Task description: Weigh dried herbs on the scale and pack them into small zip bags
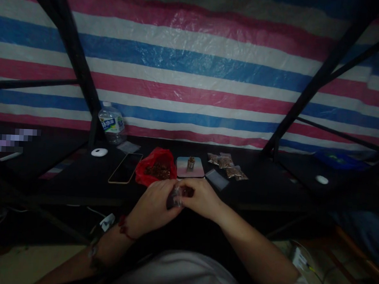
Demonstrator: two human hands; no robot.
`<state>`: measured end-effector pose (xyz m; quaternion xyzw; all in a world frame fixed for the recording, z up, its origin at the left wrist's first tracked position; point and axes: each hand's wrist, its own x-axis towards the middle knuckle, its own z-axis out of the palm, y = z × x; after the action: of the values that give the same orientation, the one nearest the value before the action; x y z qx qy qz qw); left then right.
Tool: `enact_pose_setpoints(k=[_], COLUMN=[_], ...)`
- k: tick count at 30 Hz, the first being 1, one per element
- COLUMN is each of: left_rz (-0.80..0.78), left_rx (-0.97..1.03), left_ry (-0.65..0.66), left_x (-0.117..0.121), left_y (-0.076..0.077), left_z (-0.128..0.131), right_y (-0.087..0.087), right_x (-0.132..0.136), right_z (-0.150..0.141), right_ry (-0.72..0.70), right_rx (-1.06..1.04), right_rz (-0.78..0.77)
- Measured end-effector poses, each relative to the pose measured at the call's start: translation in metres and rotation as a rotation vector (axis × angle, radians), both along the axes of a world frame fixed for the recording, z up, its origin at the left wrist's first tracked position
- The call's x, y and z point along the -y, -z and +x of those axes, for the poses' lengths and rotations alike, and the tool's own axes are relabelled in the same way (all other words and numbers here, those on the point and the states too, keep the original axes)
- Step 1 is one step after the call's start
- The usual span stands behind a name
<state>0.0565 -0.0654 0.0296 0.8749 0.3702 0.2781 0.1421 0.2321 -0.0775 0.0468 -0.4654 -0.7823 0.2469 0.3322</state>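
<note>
Close to my body, at the table's front edge, both hands meet around a small clear plastic bag point(177, 196). My left hand point(153, 202) is closed on the bag's left side, and my right hand point(202, 197) pinches it from the right. Dim light and my fingers hide what is in it. Just beyond them lies an opened red plastic bag point(145, 156) with small brown pieces point(159, 171) inside. Beside it a small flat scale point(182, 170) carries a little cup point(191, 164) of brown bits. Several filled small bags point(225, 161) lie right of the scale, near flat clear bags point(217, 179).
A phone point(125, 168) lies left of the red bag. Behind it stand a clear water bottle point(111, 124) and another flat plastic bag point(128, 147). White rounded objects point(99, 152) sit on the black table. Dark metal struts point(293, 106) slant before a striped sheet point(192, 67).
</note>
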Motion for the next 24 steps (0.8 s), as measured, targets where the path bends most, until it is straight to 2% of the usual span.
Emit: enact_pose_setpoints(k=[2, 4, 7, 10, 13, 15, 19, 24], left_rz=[-0.087, -0.184, -0.275, -0.328, -0.357, -0.365, -0.388, -0.455], left_rx=[0.069, 0.131, 0.146, 0.145, 0.189, 0.236, 0.332, 0.471], left_ry=[0.025, 0.044, 0.045, 0.042, 0.027, 0.044, 0.105, 0.194], left_x=[0.004, 0.004, -0.002, -0.014, -0.024, -0.03, -0.039, -0.056], left_y=[0.0, 0.003, 0.014, 0.027, 0.038, 0.045, 0.058, 0.077], left_z=[0.01, 0.02, 0.034, 0.04, 0.036, 0.03, 0.018, 0.013], right_y=[-0.001, -0.001, 0.009, 0.033, 0.061, 0.075, 0.089, 0.088], right_x=[0.006, 0.0, -0.033, -0.082, -0.123, -0.14, -0.155, -0.153], right_z=[0.011, 0.025, 0.051, 0.074, 0.085, 0.083, 0.074, 0.072], right_ry=[0.007, 0.039, 0.178, 0.347, 0.344, 0.36, 0.377, 0.373], right_rx=[-0.024, -0.077, -0.174, -0.101, 0.054, 0.128, 0.187, 0.104], right_rz=[0.016, 0.078, 0.174, 0.204, 0.158, 0.149, 0.115, 0.104])
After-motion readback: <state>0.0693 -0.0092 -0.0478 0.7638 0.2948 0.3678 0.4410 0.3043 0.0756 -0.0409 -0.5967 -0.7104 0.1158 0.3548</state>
